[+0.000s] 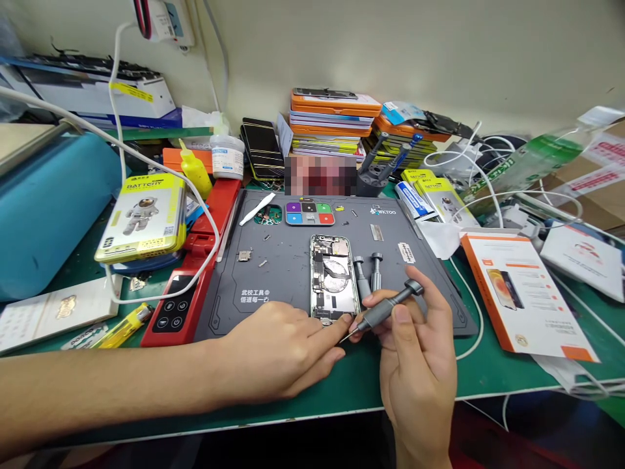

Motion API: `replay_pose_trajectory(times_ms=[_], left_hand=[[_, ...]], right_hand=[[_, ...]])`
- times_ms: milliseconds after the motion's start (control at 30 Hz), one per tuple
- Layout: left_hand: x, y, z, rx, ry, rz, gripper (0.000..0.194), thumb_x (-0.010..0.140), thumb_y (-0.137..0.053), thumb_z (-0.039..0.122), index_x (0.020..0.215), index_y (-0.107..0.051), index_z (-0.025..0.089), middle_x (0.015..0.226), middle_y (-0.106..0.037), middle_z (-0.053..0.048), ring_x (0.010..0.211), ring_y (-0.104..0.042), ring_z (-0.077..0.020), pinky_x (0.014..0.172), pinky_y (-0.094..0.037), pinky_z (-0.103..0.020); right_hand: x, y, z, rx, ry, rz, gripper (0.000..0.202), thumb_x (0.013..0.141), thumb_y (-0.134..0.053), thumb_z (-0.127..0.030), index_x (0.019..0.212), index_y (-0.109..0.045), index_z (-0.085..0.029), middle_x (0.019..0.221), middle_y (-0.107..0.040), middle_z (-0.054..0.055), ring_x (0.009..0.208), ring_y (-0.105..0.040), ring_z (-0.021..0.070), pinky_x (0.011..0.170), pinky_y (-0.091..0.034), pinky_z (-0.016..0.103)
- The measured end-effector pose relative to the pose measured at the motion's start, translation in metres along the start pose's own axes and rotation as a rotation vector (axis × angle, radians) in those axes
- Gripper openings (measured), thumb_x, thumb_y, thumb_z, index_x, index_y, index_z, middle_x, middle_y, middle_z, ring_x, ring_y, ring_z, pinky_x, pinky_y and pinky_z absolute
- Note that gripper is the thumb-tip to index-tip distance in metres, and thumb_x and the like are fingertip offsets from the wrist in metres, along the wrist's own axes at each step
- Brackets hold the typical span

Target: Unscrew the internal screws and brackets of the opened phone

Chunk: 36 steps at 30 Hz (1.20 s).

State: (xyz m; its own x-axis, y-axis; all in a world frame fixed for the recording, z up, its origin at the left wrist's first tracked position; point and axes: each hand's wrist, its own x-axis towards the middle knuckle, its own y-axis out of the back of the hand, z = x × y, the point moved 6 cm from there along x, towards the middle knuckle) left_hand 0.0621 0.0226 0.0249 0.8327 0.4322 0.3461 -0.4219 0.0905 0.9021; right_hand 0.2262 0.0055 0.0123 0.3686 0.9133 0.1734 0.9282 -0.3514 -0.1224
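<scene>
An opened smartphone [334, 277], its inner parts exposed, lies on the dark grey work mat [283, 273]. My left hand [288, 345] reaches in from the left, palm down, with fingers stretched along the phone's lower edge; the index fingertip touches near its lower right corner. Between the fingers of my right hand [415, 352] is a grey precision screwdriver [385, 312], held tilted. Its thin tip points down and left, just below the phone by my left fingertips. Two more screwdrivers, a left one [362, 277] and a right one [376, 270], lie right of the phone.
A colored parts tray [309, 213], a white spudger [257, 208] and small metal pieces sit on the mat. A red device [176, 306] flanks it at left. Battery packs [141, 218] stand left; an orange-and-white box [530, 293] and white cables lie right.
</scene>
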Motion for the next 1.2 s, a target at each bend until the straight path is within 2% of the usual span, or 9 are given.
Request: replay_pose_trajectory(times_ms=[133, 233, 300, 367, 500, 733, 933, 1033, 1200], left_hand=[[-0.001, 0.0, 0.0, 0.007, -0.003, 0.011, 0.042, 0.116, -0.04, 0.035, 0.142, -0.056, 0.007, 0.082, -0.077, -0.002, 0.066, -0.075, -0.0231, 0.054, -0.051, -0.036], [-0.002, 0.0, 0.001, 0.035, -0.018, 0.033, 0.037, 0.113, -0.042, 0.026, 0.141, -0.056, 0.006, 0.082, -0.076, -0.002, 0.065, -0.074, -0.0231, 0.053, -0.05, -0.037], [-0.004, -0.001, 0.001, 0.041, -0.024, 0.025, 0.037, 0.111, -0.043, 0.019, 0.143, -0.054, 0.005, 0.081, -0.075, -0.001, 0.064, -0.073, -0.0228, 0.052, -0.05, -0.038], [-0.005, -0.003, 0.002, 0.046, -0.023, 0.012, 0.039, 0.109, -0.043, 0.016, 0.145, -0.053, 0.004, 0.079, -0.074, -0.001, 0.063, -0.072, -0.0229, 0.051, -0.05, -0.038], [-0.005, -0.003, 0.002, 0.078, -0.017, 0.013, 0.039, 0.109, -0.043, 0.017, 0.144, -0.053, 0.005, 0.076, -0.072, 0.0, 0.06, -0.07, -0.0232, 0.049, -0.049, -0.039], [-0.004, -0.004, 0.002, 0.097, -0.015, 0.019, 0.039, 0.109, -0.043, 0.017, 0.144, -0.053, 0.005, 0.076, -0.07, 0.0, 0.06, -0.068, -0.0231, 0.048, -0.048, -0.04], [-0.004, -0.003, 0.001, 0.078, 0.0, -0.002, 0.039, 0.109, -0.044, 0.018, 0.145, -0.053, 0.006, 0.076, -0.07, 0.001, 0.06, -0.069, -0.0227, 0.049, -0.047, -0.04], [-0.003, -0.002, 0.0, 0.08, -0.003, -0.002, 0.039, 0.108, -0.043, 0.017, 0.145, -0.053, 0.006, 0.076, -0.07, 0.001, 0.06, -0.069, -0.023, 0.048, -0.047, -0.04], [-0.003, -0.004, 0.0, 0.077, -0.005, -0.008, 0.039, 0.109, -0.044, 0.018, 0.145, -0.052, 0.006, 0.078, -0.071, 0.0, 0.061, -0.069, -0.0227, 0.049, -0.047, -0.039]], right_hand=[[0.0, 0.005, -0.009, -0.05, 0.078, 0.106, 0.045, 0.108, -0.057, -0.032, 0.153, -0.051, -0.031, 0.099, -0.072, 0.004, 0.073, -0.073, 0.0173, 0.063, -0.067, 0.033], [0.0, 0.012, -0.027, -0.238, 0.354, 0.2, 0.052, 0.106, -0.061, -0.024, 0.156, -0.048, -0.034, 0.108, -0.071, 0.006, 0.091, -0.075, 0.0211, 0.075, -0.068, 0.038], [-0.001, 0.01, -0.038, -0.395, 0.581, 0.186, 0.057, 0.104, -0.064, -0.018, 0.155, -0.049, -0.037, 0.122, -0.068, 0.008, 0.096, -0.076, 0.0211, 0.083, -0.068, 0.042], [0.0, 0.007, -0.04, -0.49, 0.701, 0.132, 0.058, 0.102, -0.062, -0.012, 0.153, -0.05, -0.037, 0.128, -0.065, 0.009, 0.093, -0.076, 0.0192, 0.081, -0.068, 0.04], [0.004, -0.001, -0.036, -0.551, 0.743, 0.014, 0.062, 0.101, -0.059, -0.005, 0.155, -0.049, -0.032, 0.109, -0.068, 0.008, 0.089, -0.076, 0.0185, 0.071, -0.069, 0.033], [0.003, 0.0, -0.03, -0.592, 0.773, -0.05, 0.06, 0.098, -0.063, -0.006, 0.154, -0.052, -0.024, 0.107, -0.075, 0.01, 0.088, -0.078, 0.0197, 0.067, -0.069, 0.032], [0.004, 0.0, -0.027, -0.659, 0.74, -0.084, 0.059, 0.099, -0.065, -0.006, 0.154, -0.051, -0.022, 0.113, -0.078, 0.013, 0.096, -0.082, 0.0234, 0.069, -0.071, 0.032], [0.003, -0.001, -0.026, -0.698, 0.752, -0.093, 0.066, 0.098, -0.064, -0.002, 0.157, -0.047, -0.025, 0.121, -0.079, 0.014, 0.1, -0.082, 0.0241, 0.071, -0.071, 0.033], [-0.004, -0.002, -0.029, -0.764, 0.9, -0.05, 0.084, 0.09, -0.076, 0.002, 0.163, -0.045, -0.027, 0.135, -0.076, 0.01, 0.106, -0.081, 0.0229, 0.084, -0.072, 0.037]])
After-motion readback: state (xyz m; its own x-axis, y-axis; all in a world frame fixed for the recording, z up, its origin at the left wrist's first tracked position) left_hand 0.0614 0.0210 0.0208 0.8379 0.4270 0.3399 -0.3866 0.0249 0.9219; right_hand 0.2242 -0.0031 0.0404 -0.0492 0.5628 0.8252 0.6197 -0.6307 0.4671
